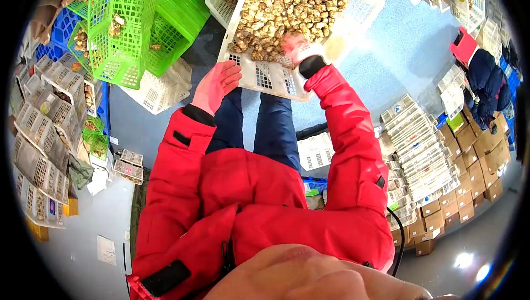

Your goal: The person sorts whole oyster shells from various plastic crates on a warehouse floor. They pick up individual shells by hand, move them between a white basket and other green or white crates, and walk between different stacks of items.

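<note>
A white plastic crate (264,75) lies in front of my legs, holding a heap of lumpy brown-and-yellow pieces (295,4) whose kind I cannot make out. My right hand (300,48) is at the near edge of the heap, by the crate's near side. Motion smears its fingers, so whether it grips a piece is unclear. Just left of the crate's near corner, my left hand (220,83) is held with its fingers stretched out and nothing in it. Green plastic baskets (124,35) stand to the left, with a few similar pieces inside.
Below the green baskets sits another white crate (165,87). Several white crates (41,159) line the far left. On the right are a long stack of white crates (422,151) and cardboard boxes (475,170). Another person in dark clothes (488,85) is at the far right.
</note>
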### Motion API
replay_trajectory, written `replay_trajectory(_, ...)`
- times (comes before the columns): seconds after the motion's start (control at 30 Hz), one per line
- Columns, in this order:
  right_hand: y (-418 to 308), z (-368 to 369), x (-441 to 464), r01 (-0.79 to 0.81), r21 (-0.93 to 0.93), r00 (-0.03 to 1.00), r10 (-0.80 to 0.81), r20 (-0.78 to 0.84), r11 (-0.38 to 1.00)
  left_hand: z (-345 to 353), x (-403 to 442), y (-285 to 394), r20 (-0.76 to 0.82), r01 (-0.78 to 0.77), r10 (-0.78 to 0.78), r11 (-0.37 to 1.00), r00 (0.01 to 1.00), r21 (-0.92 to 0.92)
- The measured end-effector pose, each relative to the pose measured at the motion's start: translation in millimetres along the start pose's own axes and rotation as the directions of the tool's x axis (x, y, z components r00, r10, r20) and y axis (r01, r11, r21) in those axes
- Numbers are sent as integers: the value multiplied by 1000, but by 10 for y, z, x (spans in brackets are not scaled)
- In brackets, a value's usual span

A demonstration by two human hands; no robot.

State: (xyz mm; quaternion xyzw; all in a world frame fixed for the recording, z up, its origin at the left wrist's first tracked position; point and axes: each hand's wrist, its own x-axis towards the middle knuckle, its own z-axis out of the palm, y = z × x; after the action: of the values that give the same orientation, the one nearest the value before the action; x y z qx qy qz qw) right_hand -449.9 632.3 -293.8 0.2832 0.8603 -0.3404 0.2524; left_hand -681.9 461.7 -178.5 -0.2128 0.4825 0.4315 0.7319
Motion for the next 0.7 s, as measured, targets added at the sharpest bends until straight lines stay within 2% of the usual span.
replay_trajectory(0.03,155,-126,56,-124,37,964,129,-230,992,-68,29,-18,14,17,-17,999,1000,-29)
replay_trajectory(0.07,302,-295,124,-233,103,860,254,-442,967,-56,21,-5,4,7,-7,1000,1000,-25)
replay_trajectory(0.13,590,-388,257,-495,162,526,442,-727,854,-10,-5,-3,-12,-2,2,1000,1000,-17)
replay_trajectory(0.2,678,-167,403,-504,354,489,599,-634,788,-41,11,-14,-17,-3,2,1000,1000,-29)
replay_trajectory(0.23,598,-81,369,-530,292,519,577,-631,796,-47,18,-23,-16,-2,2,999,1000,-35)
replay_trajectory(0.27,468,-94,308,-493,355,588,605,-538,794,-37,10,-29,-15,-4,4,999,1000,-33)
replay_trajectory(0.33,150,25,140,-500,225,734,547,-403,836,-5,21,-38,-5,-5,5,1000,1000,-29)
replay_trajectory(0.4,-76,584,2,-291,177,876,336,-346,940,22,43,-75,-16,25,-26,999,1000,-32)
replay_trajectory(0.47,-377,588,-217,-252,376,939,319,-127,892,37,63,-40,-36,29,-30,999,999,-19)
replay_trajectory(0.53,-456,817,-279,-234,459,972,218,87,857,102,31,-28,-56,42,-42,999,998,-1)
replay_trajectory(0.57,-599,570,-333,-311,405,942,223,250,860,41,41,-52,-14,18,-19,1000,1000,-21)
replay_trajectory(0.67,-486,415,-284,-325,545,937,340,76,773,-11,16,-34,-17,14,-15,999,1000,-35)
replay_trajectory(0.7,-133,781,-120,-162,660,947,305,-106,734,-43,29,-57,-51,12,-11,1000,999,3)
